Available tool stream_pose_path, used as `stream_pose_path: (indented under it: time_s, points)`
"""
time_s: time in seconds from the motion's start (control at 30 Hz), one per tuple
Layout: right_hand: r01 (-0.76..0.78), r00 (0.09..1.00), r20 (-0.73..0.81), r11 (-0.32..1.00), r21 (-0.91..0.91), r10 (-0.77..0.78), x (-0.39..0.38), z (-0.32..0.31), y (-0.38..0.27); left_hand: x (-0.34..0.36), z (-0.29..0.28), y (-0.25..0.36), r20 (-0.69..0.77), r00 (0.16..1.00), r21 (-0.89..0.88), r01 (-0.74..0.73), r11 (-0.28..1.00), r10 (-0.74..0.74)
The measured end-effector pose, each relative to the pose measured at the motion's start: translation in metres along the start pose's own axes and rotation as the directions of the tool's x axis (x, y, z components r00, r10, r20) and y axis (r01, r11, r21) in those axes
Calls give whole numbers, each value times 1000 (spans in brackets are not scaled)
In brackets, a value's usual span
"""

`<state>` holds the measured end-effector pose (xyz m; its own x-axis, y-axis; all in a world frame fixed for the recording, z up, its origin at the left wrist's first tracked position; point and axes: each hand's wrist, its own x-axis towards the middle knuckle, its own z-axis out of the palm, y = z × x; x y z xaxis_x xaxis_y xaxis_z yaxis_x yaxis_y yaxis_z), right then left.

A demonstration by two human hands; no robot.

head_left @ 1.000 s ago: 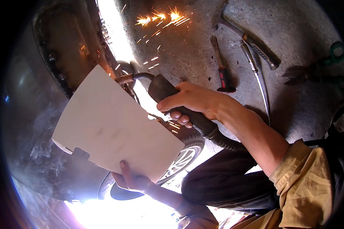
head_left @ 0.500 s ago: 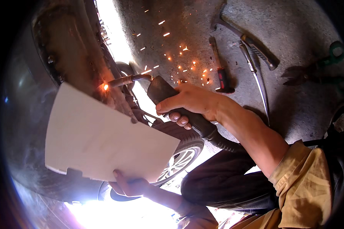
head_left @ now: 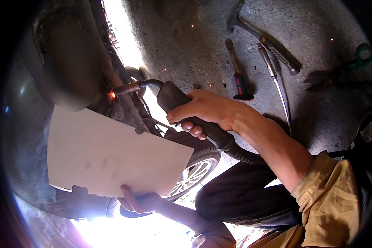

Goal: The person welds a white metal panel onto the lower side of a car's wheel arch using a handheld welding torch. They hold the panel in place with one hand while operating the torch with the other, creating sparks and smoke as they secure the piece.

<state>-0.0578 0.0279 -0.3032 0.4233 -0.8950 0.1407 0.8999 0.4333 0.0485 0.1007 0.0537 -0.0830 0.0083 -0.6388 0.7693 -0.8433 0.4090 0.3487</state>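
Note:
My right hand (head_left: 206,109) is wrapped round the black handle of a welding torch (head_left: 173,97). The torch's bent neck reaches left, and its nozzle tip meets a glowing orange spot (head_left: 112,94) on the car body's metal edge. Lower left, my left hand (head_left: 140,201) pinches the bottom edge of a pale, flat sheet (head_left: 120,153) between thumb and fingers. The sheet stands in front of the car's dark panel (head_left: 25,144), just below the glowing spot. A dark, blurred shape (head_left: 72,68) that I cannot make out covers part of the metal above the sheet.
On the concrete floor at upper right lie a hammer (head_left: 273,47), a red-and-black-handled screwdriver or chisel (head_left: 239,78), a thin metal tool (head_left: 273,72) and green-handled shears (head_left: 351,66). A car wheel (head_left: 194,171) shows behind the sheet. Glare fills the bottom left.
The spray of sparks has shrunk to a few specks and the glow has dimmed. A blurred dark shape has come in above the sheet. Both hands have barely shifted.

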Motion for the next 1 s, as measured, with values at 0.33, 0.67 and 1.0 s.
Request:
stream_pose_path:
  time_s: [0.33,0.67,1.0]
  points:
    - [-10,1000,-21,1000,-27,10,0,4,-3,-8,10,7,269,962,73,37,997,-56]
    - [-28,998,-55,998,-63,24,1,3,-2,-11,14,11,241,966,69,79,994,-93]
    - [-25,999,-29,999,-37,24,0,2,-2,-14,18,14,239,965,79,96,992,-112]
